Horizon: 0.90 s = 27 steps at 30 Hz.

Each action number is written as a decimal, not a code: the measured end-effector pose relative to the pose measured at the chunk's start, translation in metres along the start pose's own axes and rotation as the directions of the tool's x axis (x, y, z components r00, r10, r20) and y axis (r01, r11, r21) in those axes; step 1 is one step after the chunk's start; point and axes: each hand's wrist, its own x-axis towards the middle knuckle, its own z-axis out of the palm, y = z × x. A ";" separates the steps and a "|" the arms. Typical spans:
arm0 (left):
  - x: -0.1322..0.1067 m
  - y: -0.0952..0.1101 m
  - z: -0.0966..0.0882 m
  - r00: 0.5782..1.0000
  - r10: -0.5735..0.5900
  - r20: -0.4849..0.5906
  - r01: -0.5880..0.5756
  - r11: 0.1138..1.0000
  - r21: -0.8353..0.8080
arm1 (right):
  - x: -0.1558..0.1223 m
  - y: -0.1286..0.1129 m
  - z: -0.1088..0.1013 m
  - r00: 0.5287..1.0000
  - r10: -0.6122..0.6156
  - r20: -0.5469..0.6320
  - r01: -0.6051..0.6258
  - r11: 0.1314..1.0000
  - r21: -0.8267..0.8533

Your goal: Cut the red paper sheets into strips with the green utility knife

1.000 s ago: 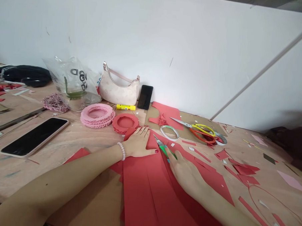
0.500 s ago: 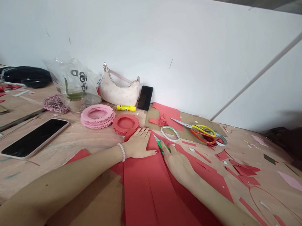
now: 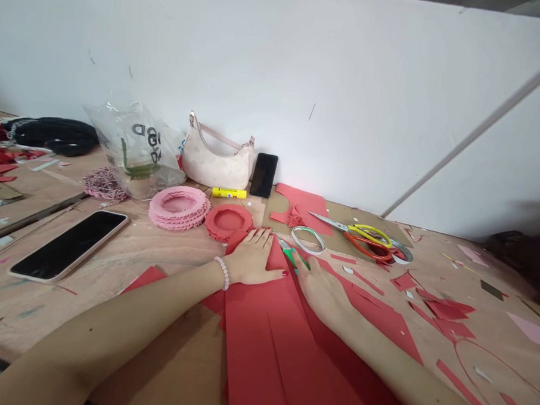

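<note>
My left hand [image 3: 252, 258] lies flat on a large sheet of red paper [image 3: 254, 351], with its fingers spread and a pink beaded bracelet on the wrist. My right hand [image 3: 320, 291] grips a green craft knife [image 3: 290, 255] close to the left fingertips. The knife's tip points up and left, and its blade edge is partly hidden by the paper and fingers. The sheet has long straight slits and runs under both forearms toward me. A stack of scalloped red paper rings [image 3: 228, 221] sits just beyond my left fingertips.
Beyond the hands are stacked pink paper rings [image 3: 179, 208], a glue stick [image 3: 229, 193], a handbag [image 3: 216, 161], and a plastic bag [image 3: 136, 149]. Orange-and-yellow scissors [image 3: 367, 239] lie on cardboard at right. A smartphone [image 3: 69, 244] lies at left. Red scraps litter the wooden table [image 3: 112, 321].
My right hand has slid up the knife's line toward my left hand. The whole scene has shifted slightly right in view as my head moved. My left hand stays in place on the sheet.
</note>
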 end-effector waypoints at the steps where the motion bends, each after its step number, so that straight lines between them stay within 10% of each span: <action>1: 0.000 0.000 0.000 1.000 0.000 0.000 0.000 1.000 -0.001 | -0.002 0.002 0.001 1.000 0.008 -0.002 -0.008 1.000 -0.001; 9: -0.001 -0.004 -0.008 0.993 0.112 -0.047 -0.112 0.994 0.002 | -0.039 0.032 -0.004 0.998 0.012 -0.057 -0.009 0.998 0.054; 15: 0.002 -0.009 -0.024 0.868 0.497 -0.012 -0.497 0.867 -0.013 | -0.081 0.061 -0.005 0.982 0.018 -0.189 0.049 0.937 0.345; 27: 0.008 -0.010 -0.043 0.842 0.536 -0.059 -0.536 0.844 0.004 | -0.124 0.071 0.002 0.963 0.172 -0.207 -0.003 0.775 0.631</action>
